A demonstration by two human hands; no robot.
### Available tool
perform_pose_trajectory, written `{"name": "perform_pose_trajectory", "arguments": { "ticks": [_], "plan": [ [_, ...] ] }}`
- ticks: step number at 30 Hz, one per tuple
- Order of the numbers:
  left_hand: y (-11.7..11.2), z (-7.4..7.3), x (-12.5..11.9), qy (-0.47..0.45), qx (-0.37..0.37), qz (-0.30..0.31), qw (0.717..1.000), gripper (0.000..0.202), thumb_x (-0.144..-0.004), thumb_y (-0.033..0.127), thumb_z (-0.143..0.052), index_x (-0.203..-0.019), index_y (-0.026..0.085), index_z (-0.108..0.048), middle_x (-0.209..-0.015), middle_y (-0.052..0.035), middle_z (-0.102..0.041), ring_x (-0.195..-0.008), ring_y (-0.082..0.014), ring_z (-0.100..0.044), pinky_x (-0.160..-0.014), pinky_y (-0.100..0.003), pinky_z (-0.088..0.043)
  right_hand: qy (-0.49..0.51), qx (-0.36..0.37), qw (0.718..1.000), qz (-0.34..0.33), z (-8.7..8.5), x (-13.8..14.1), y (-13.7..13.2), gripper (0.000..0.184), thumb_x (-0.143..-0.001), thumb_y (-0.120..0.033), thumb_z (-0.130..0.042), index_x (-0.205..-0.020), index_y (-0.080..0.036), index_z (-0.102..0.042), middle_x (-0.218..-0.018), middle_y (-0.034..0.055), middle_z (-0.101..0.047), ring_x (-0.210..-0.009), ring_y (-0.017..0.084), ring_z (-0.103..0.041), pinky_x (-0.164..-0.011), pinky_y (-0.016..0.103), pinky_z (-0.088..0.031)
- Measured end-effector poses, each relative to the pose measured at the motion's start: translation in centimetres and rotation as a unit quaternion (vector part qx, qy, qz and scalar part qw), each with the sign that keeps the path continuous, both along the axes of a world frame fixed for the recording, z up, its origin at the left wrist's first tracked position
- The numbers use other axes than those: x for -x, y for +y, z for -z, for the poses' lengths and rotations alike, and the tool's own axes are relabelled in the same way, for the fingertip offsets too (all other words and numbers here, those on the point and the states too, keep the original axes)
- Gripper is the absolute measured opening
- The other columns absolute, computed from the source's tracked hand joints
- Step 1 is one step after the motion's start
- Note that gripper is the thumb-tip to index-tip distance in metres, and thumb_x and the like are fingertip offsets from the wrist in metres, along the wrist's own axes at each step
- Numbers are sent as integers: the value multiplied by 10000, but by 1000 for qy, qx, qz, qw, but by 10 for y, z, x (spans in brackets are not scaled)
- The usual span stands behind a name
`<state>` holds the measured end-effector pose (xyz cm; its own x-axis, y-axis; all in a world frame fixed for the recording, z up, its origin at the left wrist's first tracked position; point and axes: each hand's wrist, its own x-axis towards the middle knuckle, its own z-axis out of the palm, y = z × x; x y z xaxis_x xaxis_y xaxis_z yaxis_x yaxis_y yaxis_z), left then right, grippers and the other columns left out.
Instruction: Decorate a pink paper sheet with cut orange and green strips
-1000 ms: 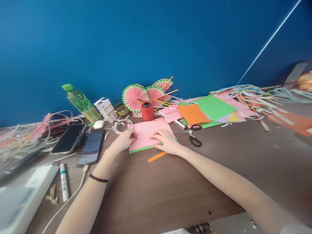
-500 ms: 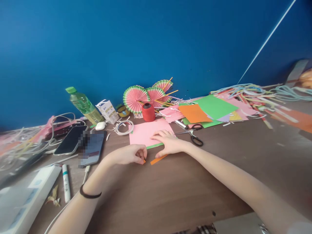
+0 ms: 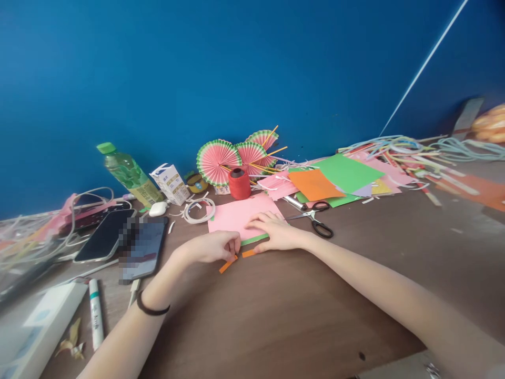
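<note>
Two phones [image 3: 103, 237] on your desk [image 3: 244, 316], your left hand [image 3: 224, 248] pinching one orange strip [image 3: 226, 266] at the near edge of one pink sheet [image 3: 229, 216], that strip's long axis slanting away rightward, a second orange strip [image 3: 248, 253] nearly crosswise, your right hand [image 3: 273, 232] spread on the sheet, one pair of scissors [image 3: 311, 214]

Pink green-edged sheet [image 3: 225, 219], orange strips [image 3: 226, 266], blue wall [image 3: 197, 68]
</note>
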<state>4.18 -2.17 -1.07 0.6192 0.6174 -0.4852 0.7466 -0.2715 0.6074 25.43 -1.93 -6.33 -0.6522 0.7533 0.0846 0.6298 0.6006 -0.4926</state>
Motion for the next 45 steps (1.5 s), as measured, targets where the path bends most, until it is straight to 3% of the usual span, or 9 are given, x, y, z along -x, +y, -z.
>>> {"name": "perform_pose_trajectory", "arguments": {
  "ticks": [3, 10, 17, 24, 45],
  "plan": [
    [-1, 4, -1, 15, -55, -9, 998, 122, -591, 138, -467, -698, 195, -476, -637, 40, -537, -594, -123, -481, -496, -207, -335, 11, -5, 1000, 2, 2, 1, 0, 603, -657, -581, -585, -1195, -325, -489, -1240, 25, -461, -1181, 271, -331, -960, 456, -292],
    [2, 5, -2, 26, -83, -14, 996, 110, -580, 215, -558, -636, 189, -467, -619, 47, -488, -567, -114, -431, -474, -210, -294, 24, -24, 999, 14, 5, 2, -1, 578, -666, -581, -580, -1176, -319, -511, -1230, 26, -473, -1153, 260, -366, -952, 438, -303],
    [6, 3, -2, 28, -71, -5, 997, 183, -599, 317, -613, -591, 176, -497, -567, 56, -467, -535, -99, -405, -486, -209, -294, 20, -32, 999, 22, 6, 2, -2, 590, -661, -622, -556, -1166, -320, -520, -1238, 20, -469, -1154, 260, -369, -968, 446, -279],
    [12, 14, 4, -2, -75, 6, 997, 239, -575, 354, -646, -574, 175, -488, -586, 50, -479, -564, -102, -417, -490, -204, -298, 23, -33, 999, 21, 7, 2, -2, 591, -662, -613, -562, -1173, -319, -517, -1215, 36, -484, -1144, 261, -381, -958, 452, -284],
    [8, 15, 3, 17, -92, 2, 996, 212, -614, 354, -606, -593, 181, -485, -609, 44, -479, -567, -105, -421, -497, -209, -305, 10, -30, 999, 22, 6, 2, -4, 615, -657, -607, -570, -1195, -319, -492, -1220, 36, -469, -1149, 262, -372, -957, 458, -277]
  ]
}}
